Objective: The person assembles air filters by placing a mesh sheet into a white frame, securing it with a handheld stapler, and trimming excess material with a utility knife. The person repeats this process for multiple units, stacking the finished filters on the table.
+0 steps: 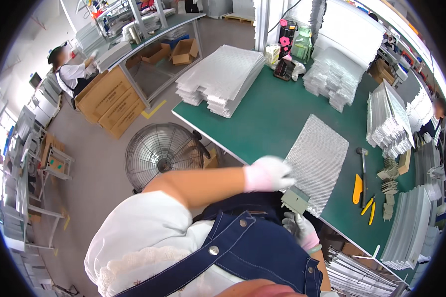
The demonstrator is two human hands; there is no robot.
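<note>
My left hand [269, 174], in a white and pink glove, hangs above the near edge of the green table. It is blurred by motion, so I cannot tell how its fingers stand. Just below its fingertips is a small grey-green stack of flat pieces [296, 199]. My right hand [301, 229], gloved in grey and pink, grips that stack from below, its thumb against the lower edge. Part of the stack lies over the corner of a silvery bubble-textured sheet [318, 161], which rests flat on the table.
A hammer [363, 171], a yellow-handled knife [357, 189] and yellow pliers [369, 209] lie to the right. Beyond them are several grey-green pieces [389, 183] and metal panels [406, 227]. Stacked sheets [223, 74] stand far left; a floor fan [163, 156] is beside the table.
</note>
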